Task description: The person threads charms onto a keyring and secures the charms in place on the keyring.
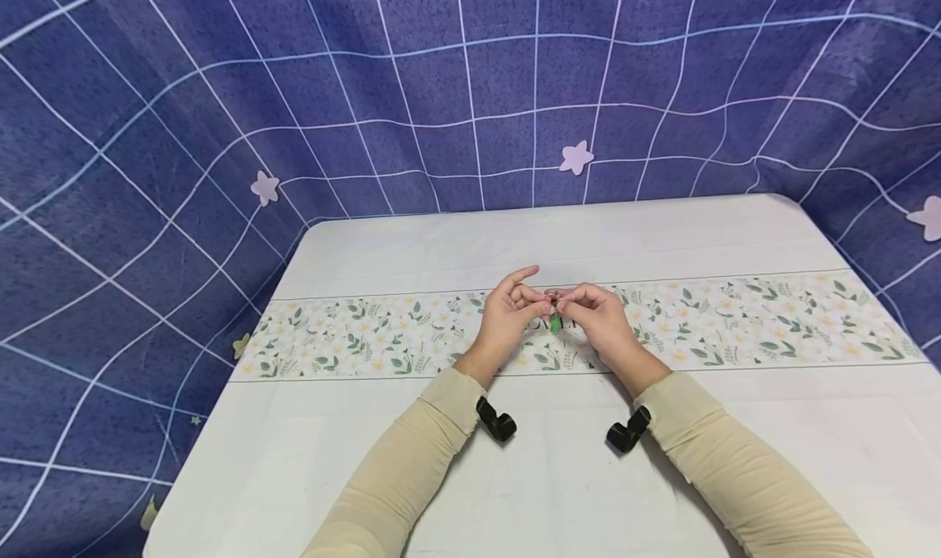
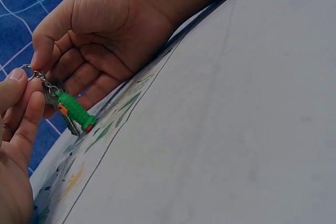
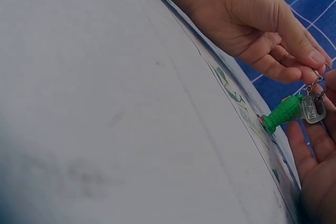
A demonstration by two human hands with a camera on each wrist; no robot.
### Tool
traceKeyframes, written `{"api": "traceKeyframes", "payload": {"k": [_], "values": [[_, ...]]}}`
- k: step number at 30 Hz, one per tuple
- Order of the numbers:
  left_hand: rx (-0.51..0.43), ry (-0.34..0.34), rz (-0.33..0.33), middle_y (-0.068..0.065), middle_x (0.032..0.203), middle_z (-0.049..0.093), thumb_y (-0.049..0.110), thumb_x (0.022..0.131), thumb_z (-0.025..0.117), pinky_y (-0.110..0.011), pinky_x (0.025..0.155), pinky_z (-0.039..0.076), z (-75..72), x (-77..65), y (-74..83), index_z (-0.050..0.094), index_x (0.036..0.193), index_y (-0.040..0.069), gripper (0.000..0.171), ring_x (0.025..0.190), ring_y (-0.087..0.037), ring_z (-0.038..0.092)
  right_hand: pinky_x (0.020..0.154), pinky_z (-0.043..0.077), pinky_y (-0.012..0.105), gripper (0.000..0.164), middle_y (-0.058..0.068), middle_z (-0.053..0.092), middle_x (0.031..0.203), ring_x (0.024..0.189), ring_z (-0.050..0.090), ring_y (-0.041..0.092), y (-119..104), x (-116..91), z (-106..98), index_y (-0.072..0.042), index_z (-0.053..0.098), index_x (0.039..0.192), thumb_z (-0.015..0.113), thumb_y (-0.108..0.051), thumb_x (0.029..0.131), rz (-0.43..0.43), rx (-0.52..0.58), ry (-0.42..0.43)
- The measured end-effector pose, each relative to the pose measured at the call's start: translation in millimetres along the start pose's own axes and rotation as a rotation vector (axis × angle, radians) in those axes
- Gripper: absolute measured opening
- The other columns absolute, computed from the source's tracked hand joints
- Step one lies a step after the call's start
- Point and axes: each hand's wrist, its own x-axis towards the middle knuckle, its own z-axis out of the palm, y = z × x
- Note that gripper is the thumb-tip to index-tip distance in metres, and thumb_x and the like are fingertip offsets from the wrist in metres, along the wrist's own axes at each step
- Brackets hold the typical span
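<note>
Over the middle of the table, my left hand [image 1: 507, 317] and right hand [image 1: 604, 325] meet fingertip to fingertip. Between them they pinch a thin metal key ring [image 2: 24, 66], mostly covered by the fingers. From it hang a short chain [image 3: 313, 85] with a green, bumpy keychain charm [image 3: 285, 113] bearing orange and red spots, and a silver key [image 3: 314, 112]. In the left wrist view the key is partly behind the charm. The left index finger points up and away from the ring. Whether the key is threaded fully on the ring cannot be seen.
A white table [image 1: 309, 452] carries a floral printed band [image 1: 735, 321] across its middle, with dark lettering partly hidden by the hands. Blue grid-patterned curtains [image 1: 441, 76] with star shapes enclose the back and sides. Black wrist mounts [image 1: 497, 421] sit at both cuffs.
</note>
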Motion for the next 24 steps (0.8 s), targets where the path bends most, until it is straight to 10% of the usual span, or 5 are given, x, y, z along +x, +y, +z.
{"api": "traceKeyframes", "payload": {"k": [13, 24], "values": [[-0.006, 0.048, -0.052, -0.008, 0.091, 0.071, -0.012, 0.087, 0.071, -0.027, 0.071, 0.06, 0.7, 0.4, 1.1, 0.052, 0.144, 0.008, 0.064, 0.079, -0.014, 0.07, 0.085, 0.056, 0.019, 0.008, 0.03, 0.069, 0.111, 0.095, 0.069, 0.004, -6.6, -2.2, 2.5, 0.015, 0.06, 0.096, 0.063, 0.007, 0.094, -0.092, -0.123, -0.029], [0.014, 0.064, -0.065, -0.004, 0.094, 0.073, -0.004, 0.09, 0.072, -0.032, 0.085, 0.06, -2.5, 1.5, -0.8, 0.044, 0.152, 0.018, 0.071, 0.09, -0.016, 0.072, 0.089, 0.053, 0.016, 0.034, 0.027, 0.068, 0.119, 0.098, 0.067, 0.002, 3.5, 0.9, -1.6, 0.004, 0.062, 0.131, 0.065, -0.004, 0.098, -0.058, -0.195, -0.044]]}}
